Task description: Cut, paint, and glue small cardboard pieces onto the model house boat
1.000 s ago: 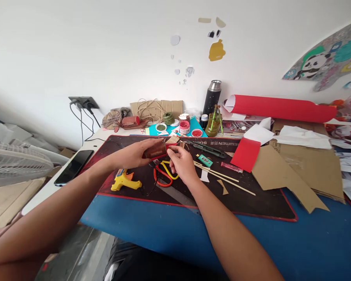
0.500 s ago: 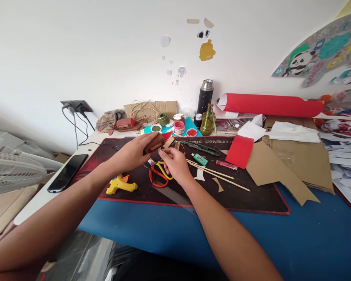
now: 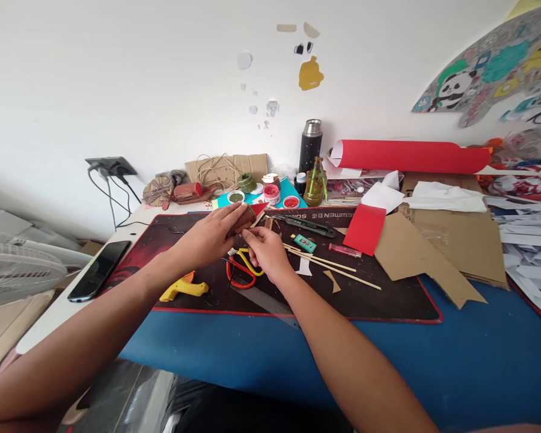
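Observation:
Over the dark mat (image 3: 365,297), my left hand (image 3: 210,236) is wrapped round a small brown piece (image 3: 247,216) with a red pointed part at its far end. My right hand (image 3: 265,249) touches the near side of that piece with thumb and forefinger pinched together; whatever lies between those fingertips is too small to make out. Below the hands are scissors (image 3: 241,282) with red and yellow handles. A yellow glue gun (image 3: 184,288) rests left of them. Thin wooden sticks (image 3: 342,264) lie right of my right hand.
A phone (image 3: 99,270) is at the left. Behind the hands stand open paint pots (image 3: 271,193) and a black flask (image 3: 311,147). A cutter (image 3: 309,225), a green lighter (image 3: 303,243), red card (image 3: 365,230) and cardboard (image 3: 401,246) lie to the right.
The view has shifted slightly, moving the scene a little left. The brown piece has tilted a little in my left hand, and my right fingertips are now closer against it.

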